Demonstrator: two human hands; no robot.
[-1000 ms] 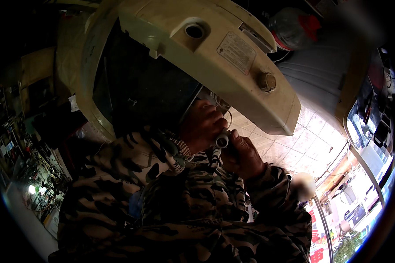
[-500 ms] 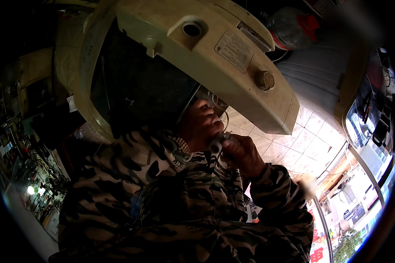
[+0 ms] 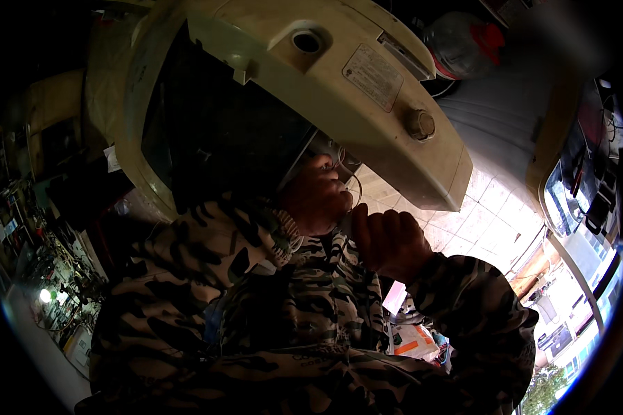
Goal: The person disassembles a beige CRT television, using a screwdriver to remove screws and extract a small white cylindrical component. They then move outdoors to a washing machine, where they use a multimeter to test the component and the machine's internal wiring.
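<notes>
My left hand (image 3: 318, 196), with a metal-banded watch (image 3: 288, 227) on its wrist, is closed at the lower edge of a cream plastic appliance housing (image 3: 339, 76). A thin wire (image 3: 359, 185) loops out beside its fingers. Close to its right side, my right hand (image 3: 390, 242) is curled, knuckles up. Whatever either hand holds is hidden behind the fingers and in shadow. The housing is tilted, with a ribbed knob (image 3: 420, 124), a round hole (image 3: 306, 42) and a label (image 3: 374, 77). A large dark opening (image 3: 214, 131) lies on its left.
A clear plastic bottle with a red cap (image 3: 488, 43) stands beyond the housing. Pale floor tiles (image 3: 481, 207) show at the right. Below my right forearm lies an orange-and-white package (image 3: 413, 342). Cluttered small parts (image 3: 48, 277) fill the far left.
My right hand has turned over, and its forearm has swung outward to the right. The grey round-ended piece at its fingertips is out of sight now. My left hand stays nearly in place.
</notes>
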